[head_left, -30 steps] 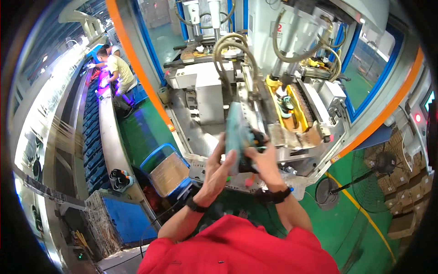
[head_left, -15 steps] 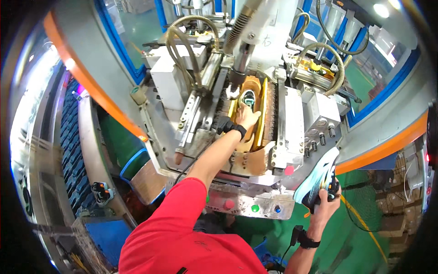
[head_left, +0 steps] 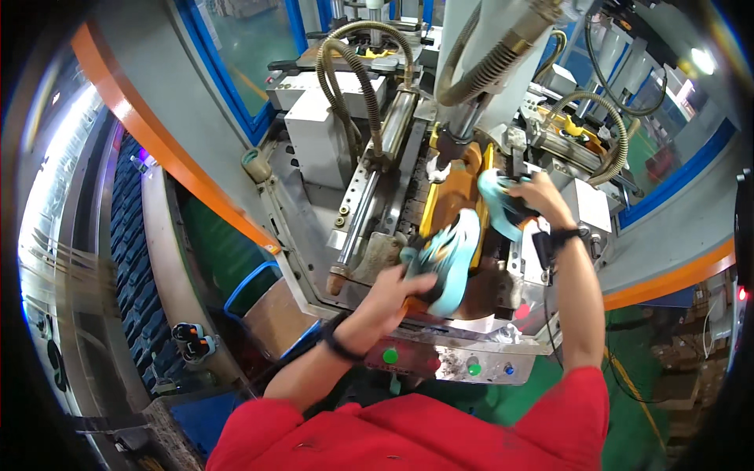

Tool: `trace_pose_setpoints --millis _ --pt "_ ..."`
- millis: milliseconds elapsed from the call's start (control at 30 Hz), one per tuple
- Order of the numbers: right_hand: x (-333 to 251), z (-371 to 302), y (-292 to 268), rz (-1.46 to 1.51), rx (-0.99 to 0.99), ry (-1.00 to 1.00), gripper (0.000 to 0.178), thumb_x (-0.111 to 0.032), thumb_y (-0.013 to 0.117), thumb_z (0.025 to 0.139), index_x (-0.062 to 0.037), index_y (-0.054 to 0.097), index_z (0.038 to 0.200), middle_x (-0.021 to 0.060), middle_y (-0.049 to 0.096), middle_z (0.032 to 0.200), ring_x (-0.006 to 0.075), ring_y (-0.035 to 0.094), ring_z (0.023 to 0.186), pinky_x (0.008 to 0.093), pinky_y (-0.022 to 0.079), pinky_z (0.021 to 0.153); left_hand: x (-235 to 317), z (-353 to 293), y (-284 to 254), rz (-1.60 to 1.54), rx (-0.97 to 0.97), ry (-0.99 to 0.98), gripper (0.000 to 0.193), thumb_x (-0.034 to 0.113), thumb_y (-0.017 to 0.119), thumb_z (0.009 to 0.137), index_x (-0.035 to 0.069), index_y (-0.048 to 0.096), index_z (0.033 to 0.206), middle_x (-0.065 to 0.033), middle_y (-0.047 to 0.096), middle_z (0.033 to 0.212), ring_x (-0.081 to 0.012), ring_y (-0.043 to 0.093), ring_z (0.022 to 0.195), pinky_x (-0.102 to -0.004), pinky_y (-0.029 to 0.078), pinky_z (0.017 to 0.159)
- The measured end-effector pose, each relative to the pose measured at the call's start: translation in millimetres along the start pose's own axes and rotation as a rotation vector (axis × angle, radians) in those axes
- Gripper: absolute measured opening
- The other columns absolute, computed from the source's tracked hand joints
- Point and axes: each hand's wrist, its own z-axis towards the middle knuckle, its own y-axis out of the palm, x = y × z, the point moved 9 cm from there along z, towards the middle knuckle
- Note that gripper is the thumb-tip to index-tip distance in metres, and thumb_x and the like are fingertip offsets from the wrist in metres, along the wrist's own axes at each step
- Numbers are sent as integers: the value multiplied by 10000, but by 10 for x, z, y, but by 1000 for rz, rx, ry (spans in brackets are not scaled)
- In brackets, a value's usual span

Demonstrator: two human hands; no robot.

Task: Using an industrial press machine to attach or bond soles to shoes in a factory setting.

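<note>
My left hand (head_left: 385, 297) grips a running shoe (head_left: 458, 271) with a pale turquoise sole and dark upper, tilted over the near end of the press. My right hand (head_left: 542, 198) is closed on a second turquoise and dark shoe (head_left: 496, 206), beside the right wall of the press bed. Both shoes are somewhat blurred. Between them lies the brown bed (head_left: 458, 196) of the press, flanked by yellow side strips. A dark piston (head_left: 457, 137) with a white tip hangs over its far end.
Buttons line the metal front panel (head_left: 483, 365). To the left, a conveyor (head_left: 137, 259) runs past, and a dark shoe (head_left: 192, 343) sits at its near edge. An orange curved rail (head_left: 169, 157) arches around the machine. Ribbed hoses (head_left: 326, 86) loop over the left cylinder.
My left hand has pulled back from the press bed with a shoe. My right hand has brought the other shoe up from the lower right to the bed's right side.
</note>
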Motion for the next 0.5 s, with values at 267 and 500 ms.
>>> trace_pose_setpoints --millis 267,500 --pt "-92 817 1746 -309 456 -44 463 -164 647 754 28 448 1125 287 653 973 423 673 885 462 546 828 12 -2338 -1279 42 533 368 503 -28 633 809 -63 474 1285 -110 606 1173 -199 613 1057 -335 479 962" --pt "-665 -203 1610 -236 291 -412 453 -167 594 809 32 486 1201 277 642 1075 445 615 1003 485 498 855 -859 -3297 -1727 -245 882 555 375 18 592 885 -25 521 1251 -108 631 1108 -194 651 970 -312 551 796"
